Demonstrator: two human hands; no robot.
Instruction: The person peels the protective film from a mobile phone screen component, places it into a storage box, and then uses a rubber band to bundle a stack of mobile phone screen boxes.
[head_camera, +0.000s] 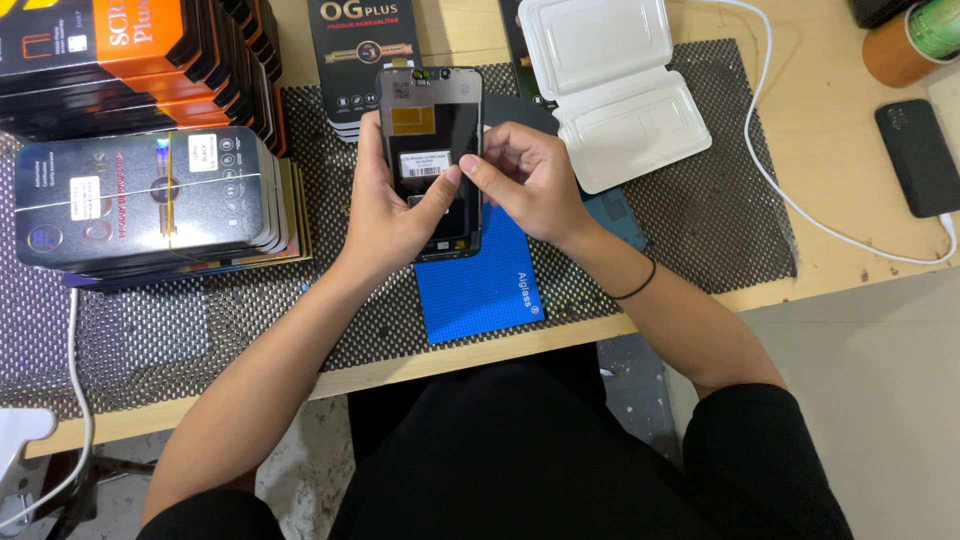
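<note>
Head view: a black mesh mat (700, 200) covers the bench, bearing boxed stacks (150, 200) and an open white clamshell tray (610, 90). Above a blue pad (490, 290), the left hand (395, 215) grips a phone screen assembly (432, 120). The right hand (530, 180) pinches its label, which remains attached.

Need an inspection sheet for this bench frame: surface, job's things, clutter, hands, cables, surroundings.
Surface: wooden table under a black mesh mat.
Job's things: phone screen panel, back side up, above a blue pad.
Clutter: stacked boxes, open white plastic case, black phone.
Hands: left hand holds the panel; right hand pinches at its middle.
Cables: white cable to the black phone.
Surroundings: grey floor.
</note>
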